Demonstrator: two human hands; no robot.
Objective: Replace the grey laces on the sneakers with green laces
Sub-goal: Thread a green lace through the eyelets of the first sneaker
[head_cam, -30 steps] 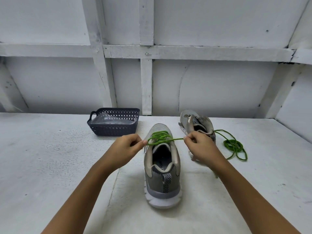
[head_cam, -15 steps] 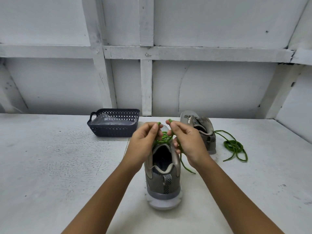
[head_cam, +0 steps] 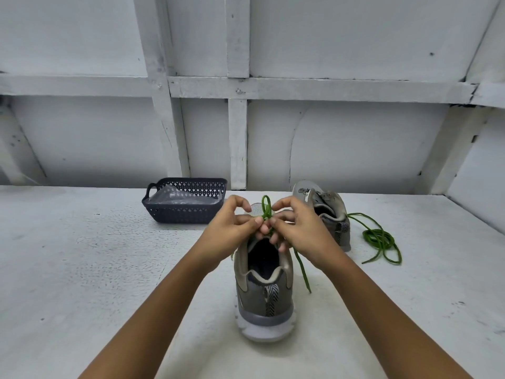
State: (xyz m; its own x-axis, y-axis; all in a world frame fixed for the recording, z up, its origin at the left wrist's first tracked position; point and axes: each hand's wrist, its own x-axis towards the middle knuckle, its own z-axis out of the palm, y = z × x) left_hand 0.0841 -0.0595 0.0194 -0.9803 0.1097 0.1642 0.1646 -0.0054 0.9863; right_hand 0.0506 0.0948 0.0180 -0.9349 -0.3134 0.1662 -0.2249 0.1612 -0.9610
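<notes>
Position references take the near sneaker [head_cam: 263,291] as dial centre, with 12 o'clock away from the person.

1. At 10 o'clock, well apart from the shoe, stands a dark perforated basket [head_cam: 185,216]. It holds something of clear plastic [head_cam: 177,199]. No grey laces can be made out in it.

2. The left hand [head_cam: 232,228] is over the shoe's throat. Its thumb and fingertips are pressed together, pinching the green lace [head_cam: 266,206] at the base of a small upright loop, and its forefinger is arched above.

3. The near sneaker stands upright with its heel toward the person and its long axis running 6 to 12. The loop rises at 12 o'clock from the meeting fingertips. One free end trails down the shoe's right flank to the table, toward 5 o'clock.

4. The right hand [head_cam: 303,228] mirrors the left, with curled fingers pinching the same lace just beside the loop. Which strand each hand has is hidden.

5. Judgement: a bow is being formed. Both hands are equally near the knot, which lies between the two sets of fingertips, so the next pull would run crosswise, 9 to 3. Slack could let the loop collapse.

6. At 1 o'clock is the far sneaker [head_cam: 325,212], which shows no lace. At 2 o'clock a second green lace [head_cam: 381,240] lies coiled beside it.

7. The surface is a white-painted table [head_cam: 82,269], rough and flecked. Behind it is a white panelled wall [head_cam: 341,146] with battens.
</notes>
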